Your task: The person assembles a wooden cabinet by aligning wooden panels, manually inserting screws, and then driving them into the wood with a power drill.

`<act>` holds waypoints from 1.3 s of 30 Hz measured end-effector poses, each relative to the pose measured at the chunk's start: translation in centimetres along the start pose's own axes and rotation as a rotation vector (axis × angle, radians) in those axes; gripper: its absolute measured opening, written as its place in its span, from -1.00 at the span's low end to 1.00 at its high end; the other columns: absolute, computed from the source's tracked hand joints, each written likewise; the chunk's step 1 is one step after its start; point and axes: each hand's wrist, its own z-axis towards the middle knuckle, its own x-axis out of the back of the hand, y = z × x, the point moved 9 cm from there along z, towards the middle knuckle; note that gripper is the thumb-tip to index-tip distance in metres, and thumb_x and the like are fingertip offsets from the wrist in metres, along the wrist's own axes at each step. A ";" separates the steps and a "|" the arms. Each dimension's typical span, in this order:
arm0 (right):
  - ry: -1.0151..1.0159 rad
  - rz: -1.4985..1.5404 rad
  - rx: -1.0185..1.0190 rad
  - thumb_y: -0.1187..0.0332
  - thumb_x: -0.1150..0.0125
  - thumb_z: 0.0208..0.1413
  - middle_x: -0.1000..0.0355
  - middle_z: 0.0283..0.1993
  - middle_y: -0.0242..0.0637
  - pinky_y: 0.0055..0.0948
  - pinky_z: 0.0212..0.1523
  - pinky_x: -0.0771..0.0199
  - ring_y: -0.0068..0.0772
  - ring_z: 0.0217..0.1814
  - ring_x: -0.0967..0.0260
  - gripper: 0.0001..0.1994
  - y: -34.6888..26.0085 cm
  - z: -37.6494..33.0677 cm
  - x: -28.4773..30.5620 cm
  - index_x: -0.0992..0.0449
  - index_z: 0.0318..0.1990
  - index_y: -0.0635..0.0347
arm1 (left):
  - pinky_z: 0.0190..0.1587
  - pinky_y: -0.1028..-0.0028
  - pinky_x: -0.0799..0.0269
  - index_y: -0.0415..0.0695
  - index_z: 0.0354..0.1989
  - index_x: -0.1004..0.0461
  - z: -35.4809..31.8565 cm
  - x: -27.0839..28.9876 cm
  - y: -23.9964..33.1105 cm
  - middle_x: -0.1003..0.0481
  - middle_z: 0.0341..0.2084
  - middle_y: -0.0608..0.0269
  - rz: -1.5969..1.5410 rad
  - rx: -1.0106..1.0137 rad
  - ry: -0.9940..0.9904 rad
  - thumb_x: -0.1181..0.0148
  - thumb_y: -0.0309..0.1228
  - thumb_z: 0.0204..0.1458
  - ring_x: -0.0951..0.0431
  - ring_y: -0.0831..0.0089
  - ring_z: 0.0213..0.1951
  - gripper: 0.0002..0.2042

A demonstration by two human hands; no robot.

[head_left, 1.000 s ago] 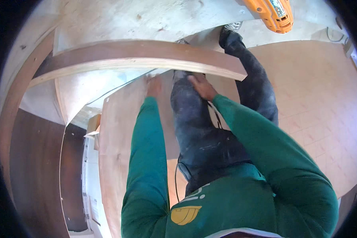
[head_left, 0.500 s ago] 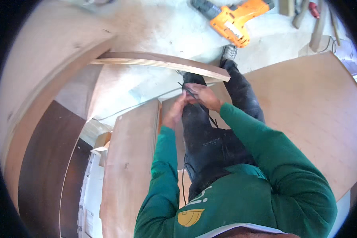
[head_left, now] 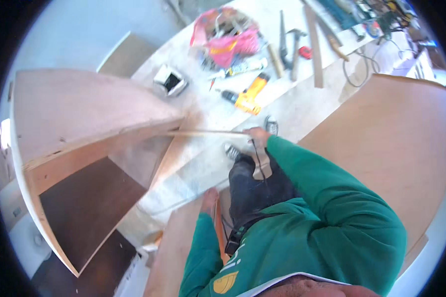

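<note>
My right hand [head_left: 257, 134] is closed at the free end of a plywood strip [head_left: 208, 132] that juts from a wooden cabinet frame [head_left: 91, 148]. A thin black cord [head_left: 259, 163] hangs down from that hand. Lower and to the left, my left hand [head_left: 210, 199] is beside the edge of a light wooden panel [head_left: 178, 237], apart from the cord. Its fingers are blurred, and whether it touches the panel I cannot tell.
An orange cordless drill [head_left: 248, 99] lies past my feet. Behind it are a sealant tube [head_left: 247, 67], a pink bag [head_left: 228, 42], a hammer [head_left: 296, 54] and a red tape measure [head_left: 306, 52]. A large wooden sheet [head_left: 371, 153] stands at my right.
My hands have parted from the cord at my knee. The right has moved forward to the strip's end, while the left has dropped back toward the panel. My view has lifted.
</note>
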 end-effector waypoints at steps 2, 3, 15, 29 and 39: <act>-0.035 -0.096 0.325 -0.17 -0.27 0.23 -0.60 -0.21 -0.17 -0.19 -0.24 -0.66 -0.25 -0.21 -0.56 -0.43 -2.1 -0.6 0.7 -0.69 -0.08 0.27 | -0.24 0.41 -0.43 -0.15 0.23 -0.46 0.8 1.0 4.3 -0.56 -0.23 0.33 0.227 -0.133 0.055 -0.19 -0.12 0.27 -0.55 0.43 -0.23 -0.53; -0.027 -0.272 0.105 -0.32 -0.28 0.14 -0.57 -0.24 -0.13 -0.08 -0.21 -0.65 -0.20 -0.19 -0.56 -0.32 -0.7 0.1 2.2 -0.69 -0.08 0.25 | -0.18 0.37 -0.46 -0.21 0.30 -0.41 1.3 0.2 7.3 -0.57 -0.20 0.30 0.411 -0.229 0.122 -0.19 -0.13 0.27 -0.55 0.41 -0.22 -0.47; 0.057 -0.662 0.560 -0.01 -0.51 -0.10 -0.60 -0.10 -0.08 -0.14 -0.10 -0.55 -0.14 -0.06 -0.57 -0.30 -5.4 -16.0 0.6 -0.54 0.16 0.23 | 0.48 0.00 -0.04 -0.26 0.45 -0.17 -11.9 -16.1 34.1 -0.21 0.39 -0.28 1.029 -1.281 0.279 -0.50 -0.10 -0.06 -0.11 -0.24 0.45 -0.07; 0.403 -0.557 1.182 0.25 -0.56 -0.04 -0.52 0.16 0.00 -0.18 0.27 -0.45 -0.04 0.22 -0.48 -0.33 -15.4 -33.5 -0.5 -0.45 0.25 0.19 | 0.14 0.11 -0.47 -0.13 0.11 -0.59 -14.2 -19.7 41.5 -0.62 -0.02 -0.05 1.316 -1.315 -0.128 -0.57 -0.21 -0.19 -0.59 -0.05 0.03 -0.39; 0.328 -0.680 1.099 0.16 -0.51 0.09 -0.51 0.15 -0.02 -0.21 0.27 -0.41 -0.10 0.25 -0.44 -0.46 -23.2 -36.1 -2.0 -0.52 0.14 0.29 | 0.18 0.11 -0.43 -0.11 0.11 -0.52 -18.8 -18.0 44.9 -0.55 0.03 0.01 1.111 -1.323 0.211 -0.61 -0.22 -0.21 -0.52 -0.04 0.11 -0.35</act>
